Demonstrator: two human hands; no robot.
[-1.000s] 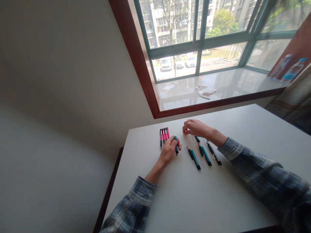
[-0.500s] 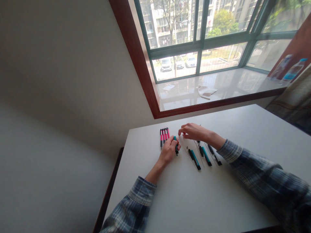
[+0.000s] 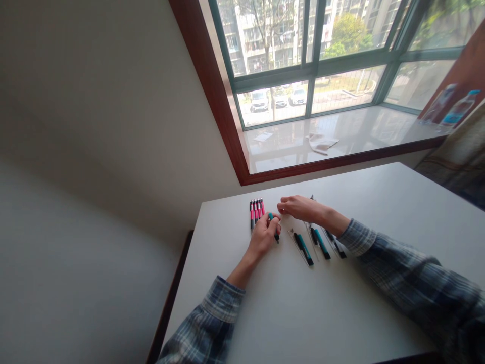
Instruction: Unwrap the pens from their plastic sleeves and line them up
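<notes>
My left hand (image 3: 264,235) is closed around a teal and black pen (image 3: 274,225), held upright-ish on the white table (image 3: 303,303). My right hand (image 3: 299,207) reaches in from the right, its fingertips pinched close to the pen's top end. Whether anything sits in that pinch is too small to tell. Just left of the hands lie several pink and black pens (image 3: 256,211) in a neat row. To the right, teal pens in clear wrappers (image 3: 311,244) lie side by side, partly under my right wrist.
The table stands against a white wall below a wide window with a brown frame (image 3: 223,106). On the glossy sill lie a crumpled wrapper (image 3: 320,142) and a sheet of paper. Two bottles (image 3: 450,108) stand at the far right.
My right hand has slid left from above the wrapped pens to the top of the pen in my left hand. My left hand stayed in place.
</notes>
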